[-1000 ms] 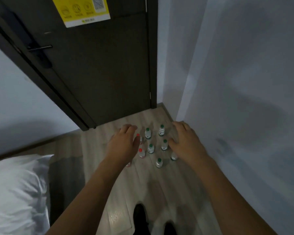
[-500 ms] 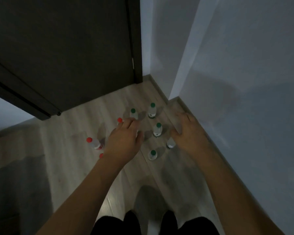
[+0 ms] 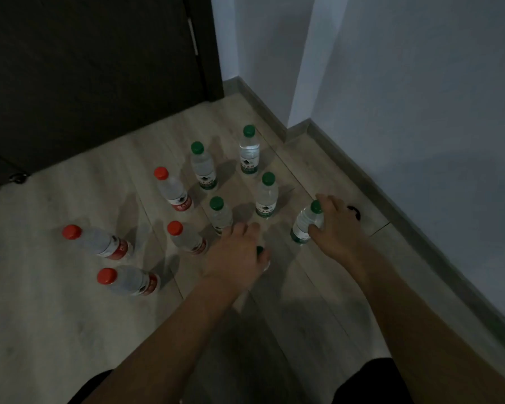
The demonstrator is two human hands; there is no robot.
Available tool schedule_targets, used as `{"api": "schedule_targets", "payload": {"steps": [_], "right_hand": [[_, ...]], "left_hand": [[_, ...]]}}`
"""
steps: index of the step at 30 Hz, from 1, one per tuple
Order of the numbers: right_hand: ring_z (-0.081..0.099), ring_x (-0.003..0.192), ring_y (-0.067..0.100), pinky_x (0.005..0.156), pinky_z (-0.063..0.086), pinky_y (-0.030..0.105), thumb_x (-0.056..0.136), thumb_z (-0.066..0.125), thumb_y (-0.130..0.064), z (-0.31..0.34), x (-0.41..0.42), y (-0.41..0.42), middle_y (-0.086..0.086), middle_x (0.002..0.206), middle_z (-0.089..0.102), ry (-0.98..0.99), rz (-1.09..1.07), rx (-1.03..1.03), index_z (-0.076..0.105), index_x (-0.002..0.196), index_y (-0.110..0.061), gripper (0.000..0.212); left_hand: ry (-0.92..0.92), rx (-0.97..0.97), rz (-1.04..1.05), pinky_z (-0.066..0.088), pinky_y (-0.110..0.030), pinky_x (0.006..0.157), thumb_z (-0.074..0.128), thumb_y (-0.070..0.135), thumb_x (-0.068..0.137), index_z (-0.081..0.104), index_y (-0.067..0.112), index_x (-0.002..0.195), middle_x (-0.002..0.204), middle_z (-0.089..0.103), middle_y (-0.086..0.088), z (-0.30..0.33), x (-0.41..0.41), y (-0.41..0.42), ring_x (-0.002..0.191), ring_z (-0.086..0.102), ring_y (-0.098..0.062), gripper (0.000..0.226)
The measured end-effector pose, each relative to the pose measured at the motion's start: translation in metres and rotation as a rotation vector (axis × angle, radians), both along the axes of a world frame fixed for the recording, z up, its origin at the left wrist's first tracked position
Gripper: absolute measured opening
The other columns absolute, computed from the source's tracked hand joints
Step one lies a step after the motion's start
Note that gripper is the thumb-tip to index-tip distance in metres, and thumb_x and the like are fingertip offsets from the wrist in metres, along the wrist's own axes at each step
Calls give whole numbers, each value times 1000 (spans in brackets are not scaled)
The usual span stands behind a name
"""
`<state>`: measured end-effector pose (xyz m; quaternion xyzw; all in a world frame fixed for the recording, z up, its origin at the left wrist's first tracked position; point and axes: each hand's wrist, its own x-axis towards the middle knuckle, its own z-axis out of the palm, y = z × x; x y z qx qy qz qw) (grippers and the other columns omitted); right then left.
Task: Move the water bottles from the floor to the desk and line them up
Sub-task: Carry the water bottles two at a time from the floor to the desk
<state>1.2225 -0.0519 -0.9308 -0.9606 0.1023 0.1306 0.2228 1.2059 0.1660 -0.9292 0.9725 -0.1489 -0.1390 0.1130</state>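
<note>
Bottles (image 3: pixel 203 168) on floor (image 3: pixel 56 316), hands (image 3: pixel 334 228) among them

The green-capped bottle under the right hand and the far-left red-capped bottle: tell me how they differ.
The green-capped bottle has a green cap and green label; the red-capped bottle has a red cap and red label. The right hand grips the green one, while the red one stands untouched, apart from both hands. Both are clear water bottles on the wooden floor.
</note>
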Motion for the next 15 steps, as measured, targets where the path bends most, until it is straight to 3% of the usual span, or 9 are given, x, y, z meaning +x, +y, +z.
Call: {"api": "schedule_targets", "payload": {"steps": [4, 8, 11, 15], "right_hand": [[38, 130, 36, 102, 41, 49, 91, 56, -31, -31, 17, -8, 11, 154, 23, 75, 21, 20, 15, 152, -24, 74], [53, 109, 33, 85, 49, 41, 96, 50, -27, -50, 29, -10, 15, 138, 35, 97, 14, 16, 24, 147, -25, 57], [56, 96, 32, 77, 49, 42, 98, 47, -27, -58, 35, -4, 16, 122, 47, 43, -41, -73, 43, 126, -13, 31], [60, 86, 29, 66, 45, 35, 96, 49, -36, -56, 29, 2, 11, 95, 57, 2, -43, -130, 44, 101, -9, 28]], "left_hand": [[87, 135, 36, 45, -39, 86, 43, 52, 95, 45, 15, 123, 123, 57, -11, -27, 4, -18, 113, 52, -33, 47], [102, 212, 17, 45, -35, 85, 40, 42, 100, 53, 12, 119, 118, 64, -12, -47, 5, -24, 110, 58, -31, 38], [76, 246, -18, 46, -37, 86, 38, 39, 102, 49, 11, 125, 121, 61, -13, -57, 4, -25, 112, 57, -31, 38], [80, 152, 22, 43, -34, 80, 42, 41, 99, 50, 12, 119, 117, 62, -12, -57, 12, -23, 109, 57, -31, 36]]}}
